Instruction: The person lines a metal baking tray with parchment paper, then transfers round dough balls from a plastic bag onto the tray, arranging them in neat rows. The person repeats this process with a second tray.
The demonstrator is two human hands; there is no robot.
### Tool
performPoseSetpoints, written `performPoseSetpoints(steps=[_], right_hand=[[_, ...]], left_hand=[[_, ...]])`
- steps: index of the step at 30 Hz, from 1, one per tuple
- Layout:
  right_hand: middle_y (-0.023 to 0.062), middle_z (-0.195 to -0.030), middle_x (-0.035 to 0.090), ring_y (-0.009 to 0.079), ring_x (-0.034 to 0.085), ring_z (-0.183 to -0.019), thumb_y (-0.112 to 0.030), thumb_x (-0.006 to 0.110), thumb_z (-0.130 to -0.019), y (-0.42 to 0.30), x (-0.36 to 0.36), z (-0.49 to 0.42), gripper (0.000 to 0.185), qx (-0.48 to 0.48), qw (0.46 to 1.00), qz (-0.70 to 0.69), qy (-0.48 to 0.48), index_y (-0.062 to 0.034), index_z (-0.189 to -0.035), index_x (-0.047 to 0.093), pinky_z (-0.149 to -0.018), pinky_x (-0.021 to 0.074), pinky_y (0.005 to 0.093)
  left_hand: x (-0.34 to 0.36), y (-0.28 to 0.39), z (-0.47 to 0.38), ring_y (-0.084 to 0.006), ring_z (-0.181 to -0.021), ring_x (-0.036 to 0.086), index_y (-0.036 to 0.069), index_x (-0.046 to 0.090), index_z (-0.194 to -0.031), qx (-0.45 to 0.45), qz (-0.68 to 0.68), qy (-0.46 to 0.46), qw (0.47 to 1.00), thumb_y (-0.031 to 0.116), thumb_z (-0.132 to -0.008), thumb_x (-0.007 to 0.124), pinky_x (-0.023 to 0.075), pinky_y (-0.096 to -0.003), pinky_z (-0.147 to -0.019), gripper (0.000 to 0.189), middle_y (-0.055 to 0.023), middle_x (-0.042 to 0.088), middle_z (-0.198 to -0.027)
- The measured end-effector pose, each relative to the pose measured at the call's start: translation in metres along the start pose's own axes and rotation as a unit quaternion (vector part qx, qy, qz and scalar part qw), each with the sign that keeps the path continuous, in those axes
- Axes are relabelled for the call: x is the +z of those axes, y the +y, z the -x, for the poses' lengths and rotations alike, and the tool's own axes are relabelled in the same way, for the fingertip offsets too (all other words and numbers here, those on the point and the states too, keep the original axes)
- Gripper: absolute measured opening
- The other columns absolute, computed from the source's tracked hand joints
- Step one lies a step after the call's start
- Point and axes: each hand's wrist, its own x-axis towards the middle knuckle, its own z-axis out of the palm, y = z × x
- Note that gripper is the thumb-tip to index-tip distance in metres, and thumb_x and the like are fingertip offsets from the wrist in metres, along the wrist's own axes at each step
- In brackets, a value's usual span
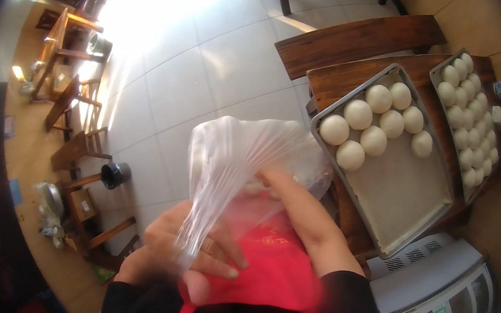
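Observation:
My left hand (170,234) grips the gathered edge of a clear plastic bag (219,171) in front of the red apron (269,265). My right hand (271,176) reaches into the bag's mouth; the fingers are hidden behind the plastic. Pale shapes show faintly through the bag near that hand, too blurred to name. Close by on the right, a lined metal tray (388,200) carries several round white buns (378,99), grouped in its far half. A second metal tray (452,156), farther right, is densely covered with similar buns.
Both trays rest on a wooden table (338,80), with a wooden bench (362,42) along its far side. A glass-fronted cabinet (424,286) stands at the lower right. Wooden chairs (72,146) and a black bin (115,174) line the left of the tiled floor (179,84).

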Motion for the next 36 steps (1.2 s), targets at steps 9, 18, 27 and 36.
performPoseSetpoints(steps=[9,18,27,36], right_hand=[[0.0202,-0.119,0.072,0.0327,0.069,-0.116,-0.027,0.076,-0.092,-0.023,-0.035,0.036,0.045,-0.015,0.996,-0.089,-0.025,-0.0019,-0.129,0.066,-0.100,0.0553,0.0440],[0.0116,-0.128,0.066,0.0240,0.067,-0.117,-0.013,0.083,-0.086,0.112,-0.242,0.217,0.063,0.095,0.819,-0.519,0.226,-0.0034,-0.142,0.054,-0.101,0.0581,0.0404],[0.0248,-0.147,0.053,0.0443,0.047,-0.140,-0.020,0.088,-0.086,0.258,-0.198,0.176,0.077,0.185,0.824,0.075,0.530,-0.0059,-0.151,0.049,-0.117,0.0397,0.0546],[0.0262,-0.150,0.050,0.0474,0.047,-0.139,-0.020,0.088,-0.086,0.233,-0.211,0.163,0.074,0.252,0.820,0.133,0.497,-0.0045,-0.148,0.051,-0.113,0.0438,0.0552]], left_hand=[[-0.012,0.003,-0.003,-0.0235,-0.070,0.078,0.003,0.079,-0.075,-0.022,-0.009,0.014,1.000,0.060,-0.093,0.065,0.0582,-0.0351,-0.062,0.061,-0.0079,0.077,-0.072],[0.004,-0.026,0.006,-0.0218,-0.064,0.076,0.009,0.075,-0.074,-0.089,-0.044,0.077,0.992,0.060,-0.098,0.064,0.0522,-0.0309,-0.056,0.057,-0.0038,0.073,-0.060],[0.009,-0.030,0.001,-0.0225,-0.061,0.074,0.006,0.072,-0.062,-0.088,-0.041,0.086,0.992,0.046,-0.098,0.067,0.0515,-0.0325,-0.059,0.054,-0.0072,0.073,-0.063],[0.004,-0.029,0.003,-0.0221,-0.064,0.076,0.005,0.076,-0.073,-0.087,-0.044,0.083,0.992,0.055,-0.102,0.062,0.0519,-0.0311,-0.058,0.059,-0.0050,0.074,-0.062]])
